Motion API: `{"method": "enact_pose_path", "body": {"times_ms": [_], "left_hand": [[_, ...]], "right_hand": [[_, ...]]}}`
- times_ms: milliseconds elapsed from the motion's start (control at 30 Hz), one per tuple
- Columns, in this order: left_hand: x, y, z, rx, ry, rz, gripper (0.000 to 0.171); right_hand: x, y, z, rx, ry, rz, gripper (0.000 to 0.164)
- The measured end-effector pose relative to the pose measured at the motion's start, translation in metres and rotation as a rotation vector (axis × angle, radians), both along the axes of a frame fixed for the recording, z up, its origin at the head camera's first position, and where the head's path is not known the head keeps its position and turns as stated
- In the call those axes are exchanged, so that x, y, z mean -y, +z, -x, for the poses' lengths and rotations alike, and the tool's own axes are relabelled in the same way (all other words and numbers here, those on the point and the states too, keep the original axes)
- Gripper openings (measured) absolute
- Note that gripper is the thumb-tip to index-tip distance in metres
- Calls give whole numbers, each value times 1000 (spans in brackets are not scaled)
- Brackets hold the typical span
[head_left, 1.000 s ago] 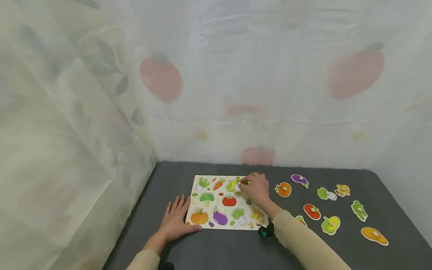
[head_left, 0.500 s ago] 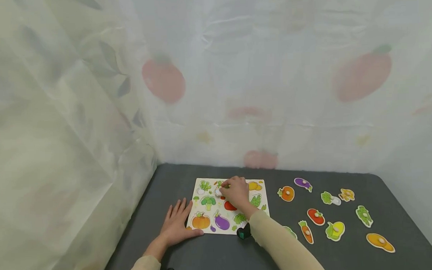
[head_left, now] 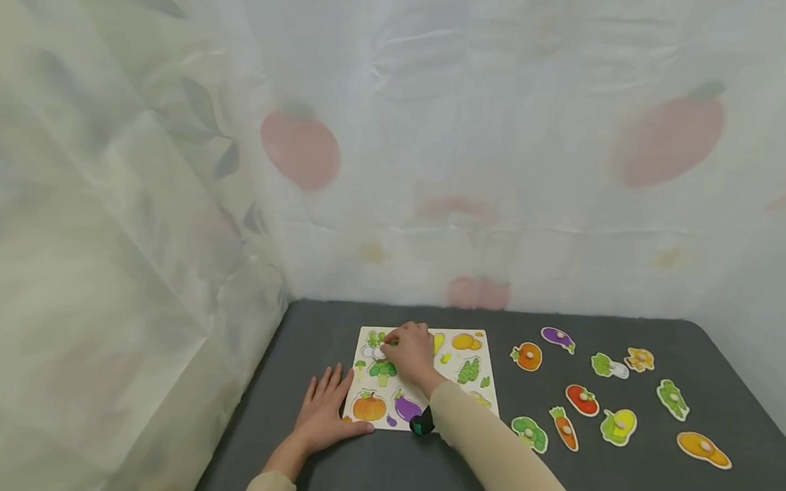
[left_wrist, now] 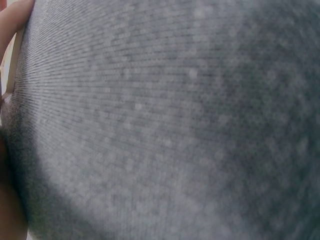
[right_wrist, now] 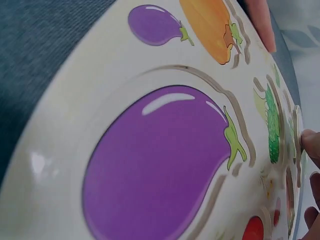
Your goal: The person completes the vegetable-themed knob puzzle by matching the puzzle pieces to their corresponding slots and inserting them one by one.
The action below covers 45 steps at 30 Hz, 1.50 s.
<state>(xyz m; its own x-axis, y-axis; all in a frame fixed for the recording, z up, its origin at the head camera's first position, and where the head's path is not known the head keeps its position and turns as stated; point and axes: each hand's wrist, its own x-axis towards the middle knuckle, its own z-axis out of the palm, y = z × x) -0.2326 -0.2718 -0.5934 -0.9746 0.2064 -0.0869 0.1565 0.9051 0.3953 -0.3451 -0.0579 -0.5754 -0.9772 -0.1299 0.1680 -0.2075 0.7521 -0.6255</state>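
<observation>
A white puzzle board [head_left: 432, 422] printed with vegetables lies on the dark table. My left hand [head_left: 322, 415] rests beside its left edge, fingers spread, thumb along the near left corner. Over the upper left of the board, my right hand [head_left: 411, 352] pinches a white radish puzzle piece between thumb and fingers, right at the radish picture. The right wrist view shows that piece edge-on as a thin wooden slab [right_wrist: 297, 122] by the thumb. An eggplant recess [right_wrist: 155, 155] fills the foreground there. The right hand and forearm hide part of the board's middle.
Right of the board lie several knobbed vegetable pieces, among them a broccoli [head_left: 529, 434], a carrot [head_left: 565, 429], a tomato [head_left: 582, 400], an eggplant [head_left: 558, 339] and a pumpkin [head_left: 526, 356]. A pale printed curtain [head_left: 481, 163] hangs behind the table.
My right hand has carried the radish piece leftward across the board, from the upper right to the upper left. The left hand stays at the board's edge. The view has shifted slightly.
</observation>
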Motion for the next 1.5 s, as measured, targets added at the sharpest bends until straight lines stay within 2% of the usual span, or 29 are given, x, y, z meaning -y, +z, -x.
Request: {"method": "enact_pose_path", "body": {"times_ms": [200, 600, 933, 1233, 1500], "left_hand": [[-2, 1, -1, -2, 5, -8, 123], [-2, -5, -1, -57, 4, -40, 123], [-1, -2, -3, -38, 2, -33, 122], [1, -6, -1, -24, 7, -18, 124], [0, -1, -2, -6, -6, -26, 122]], "right_hand": [[7, -6, 4, -1, -15, -51, 15], [16, -5, 6, 8, -32, -41, 16], [21, -6, 7, 4, -34, -49, 16], [25, -6, 6, 4, -36, -33, 17], [27, -6, 6, -5, -48, -48, 17]]}}
